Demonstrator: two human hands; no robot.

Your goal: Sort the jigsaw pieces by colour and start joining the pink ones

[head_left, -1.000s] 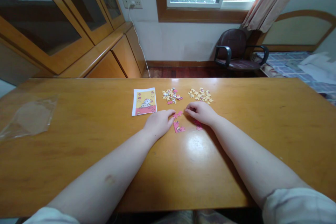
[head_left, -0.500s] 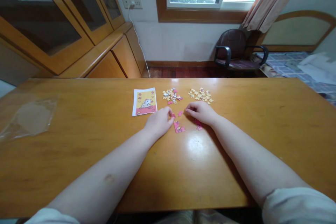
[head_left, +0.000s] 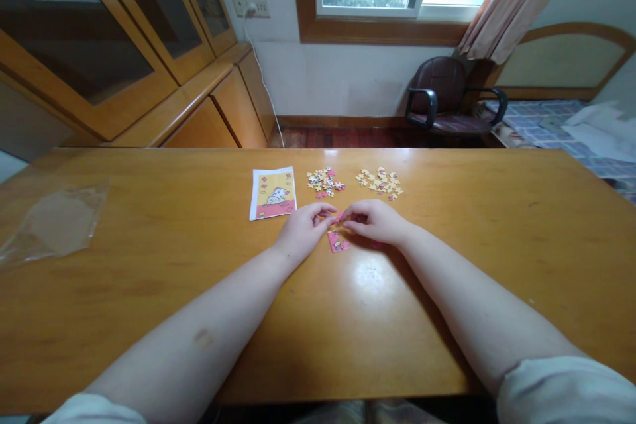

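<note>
Both my hands rest on the wooden table (head_left: 149, 265) and meet fingertip to fingertip. My left hand (head_left: 304, 230) and my right hand (head_left: 373, 220) are each pinched on small pink puzzle pieces (head_left: 339, 217) between them. Just below the fingertips lies a joined pink puzzle section (head_left: 338, 241). A reference picture card (head_left: 273, 193) with a white animal on yellow lies left of the hands. Two heaps of loose pieces sit behind: a mixed heap (head_left: 324, 181) and a mostly yellow heap (head_left: 379, 182).
A clear plastic bag (head_left: 54, 220) lies at the table's left end. Beyond the table stand a wooden cabinet with glass doors (head_left: 114, 40), a dark armchair (head_left: 450, 99) under the window, and a bed (head_left: 561, 119) at the right.
My right hand has slid left, covering the pink pieces it lay beside, and its fingertips now meet my left hand's over the loose pink pieces. My left hand's fingers lifted slightly.
</note>
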